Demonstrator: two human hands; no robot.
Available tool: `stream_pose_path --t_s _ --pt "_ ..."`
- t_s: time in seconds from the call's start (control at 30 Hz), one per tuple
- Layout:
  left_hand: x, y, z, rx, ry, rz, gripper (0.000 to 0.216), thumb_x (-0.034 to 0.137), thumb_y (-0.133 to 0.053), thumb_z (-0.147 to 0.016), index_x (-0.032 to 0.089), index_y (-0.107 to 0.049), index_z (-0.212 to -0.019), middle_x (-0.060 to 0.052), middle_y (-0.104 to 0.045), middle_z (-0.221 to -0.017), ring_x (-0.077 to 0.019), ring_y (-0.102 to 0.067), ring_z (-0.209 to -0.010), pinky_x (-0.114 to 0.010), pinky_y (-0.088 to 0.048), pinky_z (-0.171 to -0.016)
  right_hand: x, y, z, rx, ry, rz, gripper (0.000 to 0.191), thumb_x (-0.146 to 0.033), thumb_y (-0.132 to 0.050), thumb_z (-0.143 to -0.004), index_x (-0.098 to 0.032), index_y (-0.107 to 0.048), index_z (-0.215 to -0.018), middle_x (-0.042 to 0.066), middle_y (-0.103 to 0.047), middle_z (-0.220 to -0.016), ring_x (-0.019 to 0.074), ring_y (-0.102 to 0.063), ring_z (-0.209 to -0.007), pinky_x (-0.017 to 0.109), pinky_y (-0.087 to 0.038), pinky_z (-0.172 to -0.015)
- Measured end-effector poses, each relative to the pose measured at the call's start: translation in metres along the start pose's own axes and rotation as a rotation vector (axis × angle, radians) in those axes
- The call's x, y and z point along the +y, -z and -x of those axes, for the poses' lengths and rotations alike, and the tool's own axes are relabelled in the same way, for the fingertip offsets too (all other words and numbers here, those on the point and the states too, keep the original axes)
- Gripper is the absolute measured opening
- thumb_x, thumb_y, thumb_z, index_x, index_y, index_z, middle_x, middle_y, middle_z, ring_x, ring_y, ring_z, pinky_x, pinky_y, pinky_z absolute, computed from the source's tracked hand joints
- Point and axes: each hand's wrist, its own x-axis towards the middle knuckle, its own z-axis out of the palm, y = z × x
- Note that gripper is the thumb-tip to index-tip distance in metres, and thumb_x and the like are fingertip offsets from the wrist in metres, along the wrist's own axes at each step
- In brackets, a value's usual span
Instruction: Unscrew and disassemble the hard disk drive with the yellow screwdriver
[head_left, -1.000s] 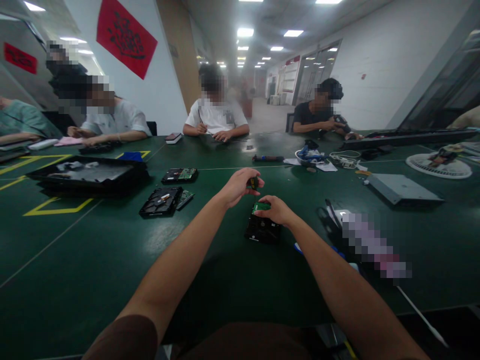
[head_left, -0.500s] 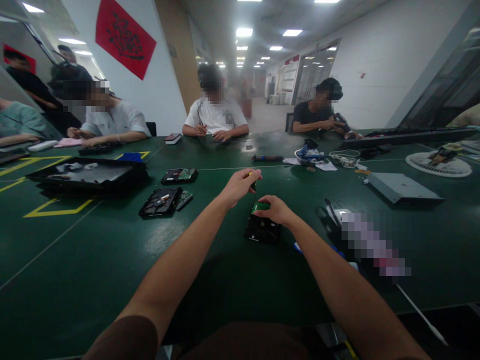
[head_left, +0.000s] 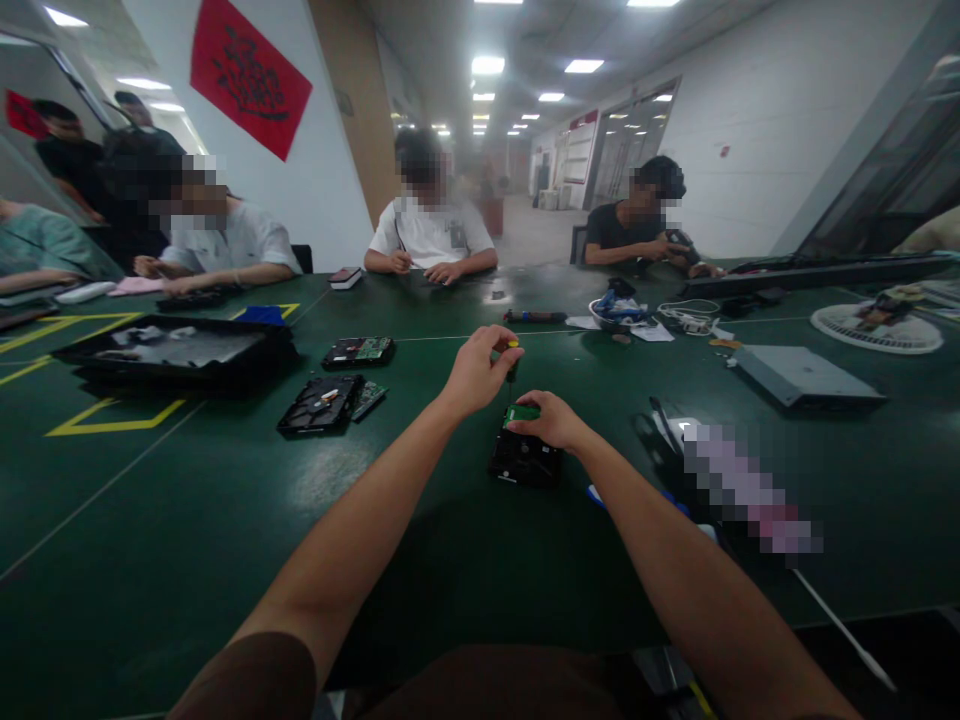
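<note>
A black hard drive (head_left: 523, 457) with a green circuit board at its far end lies on the green table (head_left: 225, 520) in front of me. My right hand (head_left: 551, 418) rests on the drive's far end, fingers curled over the green board. My left hand (head_left: 478, 370) is pinched round a small screwdriver (head_left: 512, 362) with a yellow-tipped dark handle. The screwdriver stands upright just above the drive's far edge.
Two more opened hard drives (head_left: 322, 401) (head_left: 360, 351) lie to the left, beside a black tray (head_left: 176, 350). Right of me are a grey flat case (head_left: 806, 375), tools, cables and a white fan grille (head_left: 877, 332). Several people sit around the far side.
My left hand has lifted slightly and turned, so the screwdriver's yellow tip now shows above the fingers. The right hand and the drive have stayed put.
</note>
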Motion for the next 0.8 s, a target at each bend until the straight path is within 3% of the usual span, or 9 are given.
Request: stream_pose_path --t_s 0.1,0.33,0.6,0.8 --pt "0.001 0.006 -0.002 0.003 -0.093 -0.113 0.015 0.018 -0.063 -0.096 0.022 -0.068 -0.109 -0.006 -0.068 -0.108 -0.0187 -0.066 -0.098 -0.03 -0.055 -0.081 0.0 0.0 0.0 0.002 -0.009 0.002 0.05 -0.049 -0.088 -0.073 -0.026 -0.075 -0.116 0.007 -0.074 -0.117 0.0249 -0.068 -0.11 0.036 -0.051 -0.095" --pt "0.008 0.005 0.003 -0.053 -0.064 -0.096 0.026 0.019 -0.05 -0.102 0.023 -0.067 -0.121 -0.008 -0.072 -0.122 -0.0222 -0.066 -0.114 -0.037 -0.05 -0.102 -0.001 0.0 0.0 0.001 -0.005 0.005 0.049 -0.048 -0.088 -0.073 -0.026 -0.075 -0.115 0.007 -0.073 -0.119 0.0251 -0.067 -0.112 0.036 -0.051 -0.096" --pt "0.004 -0.003 0.008 -0.043 0.026 0.001 0.033 0.026 -0.075 -0.092 0.023 -0.053 -0.116 -0.009 -0.073 -0.118 -0.0222 -0.073 -0.107 -0.038 -0.054 -0.097 -0.003 0.001 0.001 0.003 -0.019 0.006 0.051 -0.049 -0.088 -0.074 -0.026 -0.074 -0.117 0.007 -0.073 -0.12 0.0253 -0.068 -0.112 0.036 -0.05 -0.097" --pt "-0.002 -0.008 0.009 -0.053 0.007 0.096 0.032 0.021 -0.07 -0.095 0.023 -0.048 -0.118 -0.01 -0.071 -0.121 -0.021 -0.073 -0.108 -0.038 -0.055 -0.095 -0.001 -0.001 0.0 -0.005 -0.012 -0.008 0.05 -0.048 -0.088 -0.074 -0.025 -0.074 -0.117 0.008 -0.073 -0.119 0.0259 -0.068 -0.111 0.036 -0.051 -0.096"
